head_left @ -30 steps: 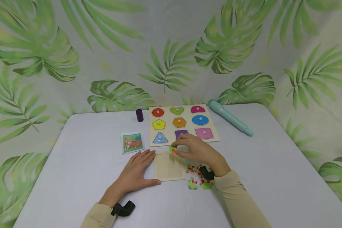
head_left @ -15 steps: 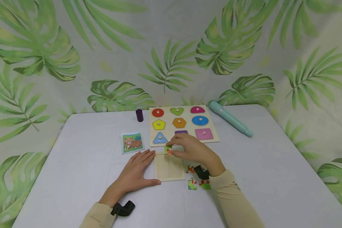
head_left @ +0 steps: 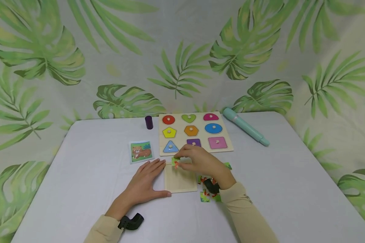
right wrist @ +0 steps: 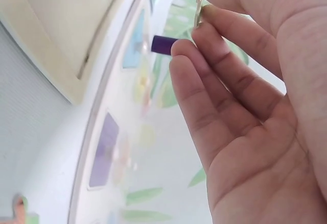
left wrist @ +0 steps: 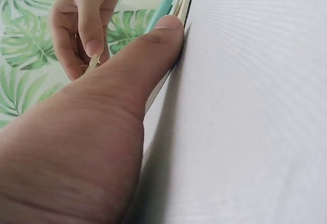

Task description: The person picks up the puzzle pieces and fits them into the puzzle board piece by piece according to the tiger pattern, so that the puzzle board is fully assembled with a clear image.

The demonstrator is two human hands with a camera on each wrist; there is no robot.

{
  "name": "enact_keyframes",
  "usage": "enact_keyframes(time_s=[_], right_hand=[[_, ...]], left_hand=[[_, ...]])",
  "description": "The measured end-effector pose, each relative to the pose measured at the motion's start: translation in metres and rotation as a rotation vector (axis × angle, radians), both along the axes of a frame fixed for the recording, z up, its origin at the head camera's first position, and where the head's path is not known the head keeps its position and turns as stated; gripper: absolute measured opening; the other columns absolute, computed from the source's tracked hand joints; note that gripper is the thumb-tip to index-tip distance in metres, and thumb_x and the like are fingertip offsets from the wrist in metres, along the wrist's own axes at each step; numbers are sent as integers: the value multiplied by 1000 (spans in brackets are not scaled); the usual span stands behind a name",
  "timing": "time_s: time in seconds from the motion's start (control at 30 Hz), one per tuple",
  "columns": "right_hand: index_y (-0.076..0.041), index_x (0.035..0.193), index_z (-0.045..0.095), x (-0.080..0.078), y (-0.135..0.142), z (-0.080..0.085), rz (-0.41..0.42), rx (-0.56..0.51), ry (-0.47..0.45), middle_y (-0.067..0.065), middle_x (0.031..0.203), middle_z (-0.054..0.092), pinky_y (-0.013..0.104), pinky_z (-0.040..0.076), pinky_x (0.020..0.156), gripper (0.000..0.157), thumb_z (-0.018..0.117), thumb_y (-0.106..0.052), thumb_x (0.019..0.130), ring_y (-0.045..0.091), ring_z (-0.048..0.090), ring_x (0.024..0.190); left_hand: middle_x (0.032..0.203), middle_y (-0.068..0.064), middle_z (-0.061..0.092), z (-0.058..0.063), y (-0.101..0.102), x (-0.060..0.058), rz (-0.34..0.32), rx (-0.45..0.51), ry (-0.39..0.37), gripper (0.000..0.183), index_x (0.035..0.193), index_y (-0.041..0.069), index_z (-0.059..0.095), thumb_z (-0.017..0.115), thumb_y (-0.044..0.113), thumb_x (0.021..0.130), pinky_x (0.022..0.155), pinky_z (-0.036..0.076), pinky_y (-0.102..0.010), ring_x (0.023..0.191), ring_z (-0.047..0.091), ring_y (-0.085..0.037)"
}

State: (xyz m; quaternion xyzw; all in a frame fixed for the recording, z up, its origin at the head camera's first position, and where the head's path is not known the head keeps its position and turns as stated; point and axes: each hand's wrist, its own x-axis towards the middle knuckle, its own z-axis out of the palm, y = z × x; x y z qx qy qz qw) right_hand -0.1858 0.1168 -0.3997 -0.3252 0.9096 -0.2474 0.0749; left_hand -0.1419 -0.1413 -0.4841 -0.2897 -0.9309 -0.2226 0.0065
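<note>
Between thumb and fingertips my right hand (head_left: 197, 163) pinches a green and orange jigsaw piece (head_left: 174, 162), over the far left corner of a shallow wooden puzzle tray (head_left: 180, 182). Edge-on, the piece (right wrist: 198, 12) shows as a thin strip in the right wrist view. My left hand (head_left: 146, 180) lies against the tray's left side, fingers straight, thumb (left wrist: 153, 45) along the near left corner. More jigsaw pieces (head_left: 204, 196) lie right of the tray, some hidden under my right wrist.
Behind the tray lies a wooden shape board (head_left: 182, 123) with knobbed shapes. A tiger picture card (head_left: 141, 152) is at left, a dark purple cylinder (head_left: 149, 122) behind it. A teal tube (head_left: 246, 126) rests at the back right.
My right hand has moved left with the jigsaw piece, from above the tray's far edge to its far left corner. The left hand stays in place.
</note>
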Motion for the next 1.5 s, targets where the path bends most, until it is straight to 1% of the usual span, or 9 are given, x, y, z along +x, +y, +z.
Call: enact_keyframes(time_s=[0.17,0.43,0.6,0.83,1.13,1.33,1.5], right_hand=[[-13,124,76,-3,-5,-7,23,-8,-4,1,118,69,33,60,95,31,77,-22,94,19,67,108],[-13,123,76,-3,-10,-15,37,5,29,-1,116,70,27,59,90,30,76,-23,95,16,66,103],[-13,122,76,-1,-13,-19,43,11,32,-1,117,69,28,58,90,28,74,-22,96,15,66,104],[-12,122,76,0,-18,-22,28,26,31,2,116,70,29,59,91,29,75,-21,95,15,66,103],[-8,119,77,0,-21,-24,34,38,53,3,113,71,26,59,88,26,75,-17,94,14,66,99],[-11,120,77,0,-22,-30,35,67,59,0,113,70,23,58,87,26,74,-19,95,12,65,98],[-11,120,77,-1,-23,-31,25,63,61,0,113,71,24,58,89,26,75,-20,96,12,66,100]], left_hand=[[164,-6,40,1,0,-1,-1,2,-2,108,158,10,43,73,76,77,127,23,-55,155,31,-26],[164,-5,41,3,0,1,6,6,-15,108,158,11,43,74,75,77,127,24,-55,155,31,-26],[164,-5,40,3,1,1,5,3,-23,108,158,12,42,73,76,77,128,22,-53,156,30,-25],[164,-4,41,3,1,0,2,-8,-7,108,158,11,42,72,77,77,128,23,-52,156,30,-25],[165,-4,40,4,1,2,13,-10,-34,108,158,12,42,73,77,77,128,22,-53,156,29,-25],[165,-4,40,4,1,2,9,-6,-28,108,159,12,42,73,76,77,128,22,-52,156,30,-24],[165,-4,40,3,1,1,12,-3,-28,108,159,13,41,73,77,77,128,22,-52,156,29,-25]])
